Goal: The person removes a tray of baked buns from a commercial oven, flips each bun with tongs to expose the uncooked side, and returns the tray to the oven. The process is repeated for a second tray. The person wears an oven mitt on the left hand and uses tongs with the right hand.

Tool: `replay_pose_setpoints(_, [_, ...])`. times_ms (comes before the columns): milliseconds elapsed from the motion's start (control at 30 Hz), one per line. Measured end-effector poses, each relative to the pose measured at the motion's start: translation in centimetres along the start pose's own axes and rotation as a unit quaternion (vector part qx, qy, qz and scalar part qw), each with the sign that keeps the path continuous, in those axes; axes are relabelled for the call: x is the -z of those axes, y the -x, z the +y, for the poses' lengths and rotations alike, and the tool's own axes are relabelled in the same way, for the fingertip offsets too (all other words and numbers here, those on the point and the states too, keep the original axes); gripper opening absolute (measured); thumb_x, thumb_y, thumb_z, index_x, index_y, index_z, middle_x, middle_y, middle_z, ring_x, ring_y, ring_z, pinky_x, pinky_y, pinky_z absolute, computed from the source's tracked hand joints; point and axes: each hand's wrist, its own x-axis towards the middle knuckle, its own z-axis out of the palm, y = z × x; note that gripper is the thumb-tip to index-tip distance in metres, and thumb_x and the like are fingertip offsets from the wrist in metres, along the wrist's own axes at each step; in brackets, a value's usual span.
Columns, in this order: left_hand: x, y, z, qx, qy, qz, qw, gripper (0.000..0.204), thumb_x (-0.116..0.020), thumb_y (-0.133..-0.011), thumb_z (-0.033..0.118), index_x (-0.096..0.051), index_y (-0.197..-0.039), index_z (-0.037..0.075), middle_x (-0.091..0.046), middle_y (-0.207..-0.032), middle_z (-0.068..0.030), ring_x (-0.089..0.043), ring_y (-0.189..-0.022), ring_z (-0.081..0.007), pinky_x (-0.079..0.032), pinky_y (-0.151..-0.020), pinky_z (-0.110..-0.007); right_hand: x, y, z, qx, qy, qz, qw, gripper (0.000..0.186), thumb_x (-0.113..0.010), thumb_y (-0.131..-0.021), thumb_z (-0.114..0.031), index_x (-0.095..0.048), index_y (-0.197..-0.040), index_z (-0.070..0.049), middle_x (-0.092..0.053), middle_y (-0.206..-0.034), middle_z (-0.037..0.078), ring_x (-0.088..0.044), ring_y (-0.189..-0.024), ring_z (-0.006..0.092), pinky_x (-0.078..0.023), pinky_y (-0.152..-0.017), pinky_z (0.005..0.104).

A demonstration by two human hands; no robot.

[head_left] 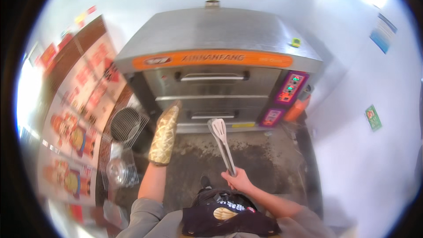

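Place: commercial kitchen or bakery | Evidence: large steel two-deck oven point(216, 68) straight ahead, control panel point(288, 89) on its right | stained floor point(246, 158) near | wire rack point(125, 125) on left

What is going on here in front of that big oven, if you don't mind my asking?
A person stands facing a steel two-deck oven, whose doors both look shut. Their left hand wears a quilted oven mitt and is raised toward the lower door. Their right hand grips a pair of metal tongs pointing at the oven. A wire rack sits to the left.
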Motion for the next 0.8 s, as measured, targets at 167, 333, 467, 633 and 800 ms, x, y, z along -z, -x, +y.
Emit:
replay_pose_setpoints(167, [-1.6,-11.8,4.8,-0.088,-0.405,-0.102,0.904,0.067,-0.070,-0.114,0.046,-0.063,-0.161,0.000,-0.064,-0.166,-0.0194,-0.057,-0.157,-0.0319,-0.043,-0.132,-0.042,7.7,-15.6,-11.0,0.258,0.295,0.256,0.884,0.027,-0.085,-0.102,-0.024,-0.068,-0.104,-0.005,-0.070,-0.082,0.020,-0.072,-0.078,0.0417,-0.055,-0.069,0.0502])
replay_pose_setpoints(333, [-3.4,-22.6,4.1,-0.117,-0.640,-0.148,0.745,0.062,-0.075,-0.105,0.043,-0.070,-0.153,0.004,-0.067,-0.157,-0.0215,-0.063,-0.148,-0.0378,-0.050,-0.126,-0.046,15.9,-31.0,-20.8,0.367,0.370,0.225,0.823,0.021,-0.085,-0.097,-0.017,-0.072,-0.108,-0.004,-0.073,-0.111,0.019,-0.073,-0.104,0.0451,-0.060,-0.086,0.0533])
replay_pose_setpoints(467, [-3.3,-26.7,-0.4,-0.086,-0.696,-0.174,0.691,0.041,-0.077,-0.102,0.034,-0.082,-0.125,0.001,-0.079,-0.127,-0.0234,-0.074,-0.123,-0.0399,-0.057,-0.114,-0.049,17.8,-38.4,-21.5,0.420,0.480,0.210,0.741,0.025,-0.087,-0.094,-0.017,-0.075,-0.107,0.001,-0.075,-0.127,0.018,-0.074,-0.117,0.0415,-0.061,-0.097,0.0508])
replay_pose_setpoints(633, [-1.4,-27.9,-4.2,-0.131,-0.741,-0.122,0.647,0.038,-0.073,-0.103,0.030,-0.082,-0.131,0.007,-0.080,-0.132,-0.0187,-0.075,-0.126,-0.0357,-0.059,-0.113,-0.047,18.7,-43.1,-20.5,0.357,0.515,0.206,0.751,0.020,-0.084,-0.093,-0.013,-0.076,-0.106,0.001,-0.076,-0.118,0.022,-0.071,-0.109,0.0477,-0.058,-0.097,0.0556])
replay_pose_setpoints(800, [0.2,-29.8,-7.2,-0.028,-0.762,-0.143,0.631,0.057,-0.061,-0.111,0.052,-0.075,-0.149,0.012,-0.074,-0.152,-0.0130,-0.066,-0.144,-0.0275,-0.054,-0.124,-0.043,18.9,-43.8,-19.9,0.426,0.556,0.228,0.676,0.024,-0.088,-0.091,-0.014,-0.075,-0.107,-0.001,-0.075,-0.109,0.017,-0.072,-0.103,0.0417,-0.056,-0.091,0.0523])
